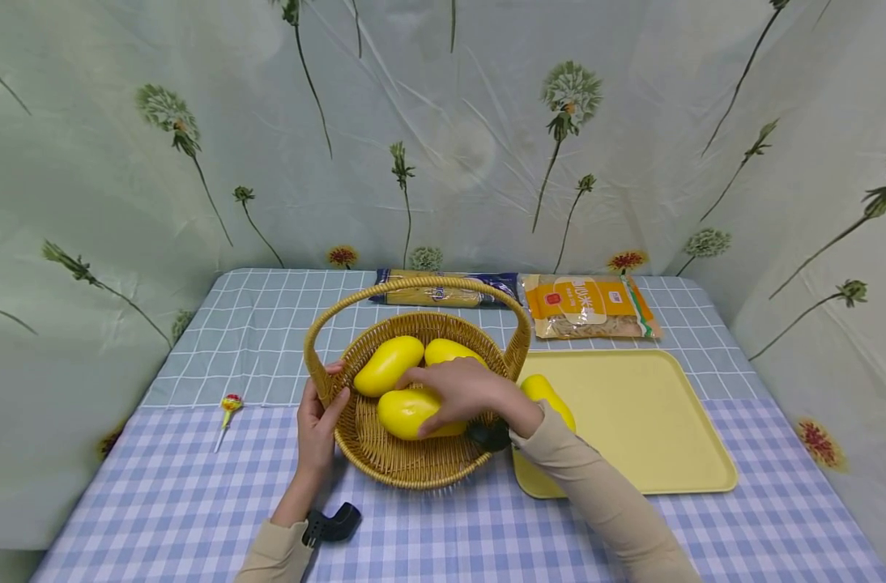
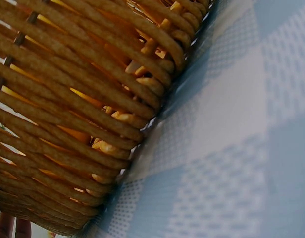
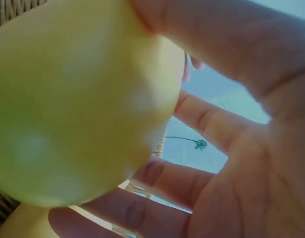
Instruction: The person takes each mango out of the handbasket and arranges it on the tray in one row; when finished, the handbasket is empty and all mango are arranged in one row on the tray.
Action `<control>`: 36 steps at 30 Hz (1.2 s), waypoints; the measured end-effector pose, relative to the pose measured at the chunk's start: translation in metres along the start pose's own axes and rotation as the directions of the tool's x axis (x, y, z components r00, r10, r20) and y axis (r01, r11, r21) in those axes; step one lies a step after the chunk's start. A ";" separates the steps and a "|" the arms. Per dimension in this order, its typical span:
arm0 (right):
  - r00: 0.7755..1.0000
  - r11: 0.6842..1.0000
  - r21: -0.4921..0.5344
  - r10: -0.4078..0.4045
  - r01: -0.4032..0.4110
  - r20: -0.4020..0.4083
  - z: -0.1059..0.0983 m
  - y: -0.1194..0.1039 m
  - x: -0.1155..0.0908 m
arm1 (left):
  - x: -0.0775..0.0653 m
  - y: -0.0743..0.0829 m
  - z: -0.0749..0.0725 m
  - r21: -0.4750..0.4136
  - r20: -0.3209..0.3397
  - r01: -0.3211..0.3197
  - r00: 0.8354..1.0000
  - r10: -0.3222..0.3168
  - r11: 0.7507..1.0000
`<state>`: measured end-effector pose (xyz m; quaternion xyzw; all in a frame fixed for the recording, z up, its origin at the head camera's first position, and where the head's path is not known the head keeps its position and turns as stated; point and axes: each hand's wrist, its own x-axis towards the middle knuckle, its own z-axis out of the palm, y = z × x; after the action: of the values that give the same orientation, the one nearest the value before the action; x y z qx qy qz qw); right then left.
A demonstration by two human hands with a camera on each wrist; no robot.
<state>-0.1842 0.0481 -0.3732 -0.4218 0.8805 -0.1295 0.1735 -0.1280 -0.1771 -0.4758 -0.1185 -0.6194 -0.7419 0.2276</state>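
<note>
A round wicker basket [image 1: 427,478] with a tall arched handle stands at the middle of the table. My left hand [image 1: 319,429] grips its left side near the handle's base; the left wrist view mostly shows the woven basket wall [image 2: 78,89]. Inside the basket, my right hand [image 1: 457,390] holds a yellow mango [image 1: 402,413], with thumb and fingers spread around it in the right wrist view, where the mango [image 3: 83,109] fills the left side. Two more mangoes, one at the left [image 1: 389,366] and another behind the hand [image 1: 449,351], lie in the basket.
A yellow tray [image 1: 647,421] lies right of the basket, with a mango [image 1: 548,401] at its left edge, partly behind my right arm. A spaghetti pack [image 1: 439,296] and an orange-labelled food bag [image 1: 589,306] lie at the back. A lollipop [image 1: 228,411] lies at left.
</note>
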 end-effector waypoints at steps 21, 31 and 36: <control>0.936 0.985 0.170 0.042 0.020 -0.349 0.000 0.004 -0.036 | 0.000 0.000 -0.004 0.023 -0.025 0.013 1.000 -0.012 1.000; 0.868 0.977 0.209 0.059 0.052 -0.493 0.011 0.007 -0.054 | 0.001 0.000 -0.001 0.021 -0.016 0.006 1.000 -0.005 1.000; 0.820 0.966 0.242 0.067 0.089 -0.569 0.017 0.008 -0.066 | 0.000 0.000 -0.001 0.017 -0.007 -0.018 1.000 0.018 1.000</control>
<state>-0.1442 0.1036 -0.3784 -0.3422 0.8648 -0.3645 -0.0463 -0.1277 -0.1781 -0.4758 -0.1196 -0.6239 -0.7349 0.2374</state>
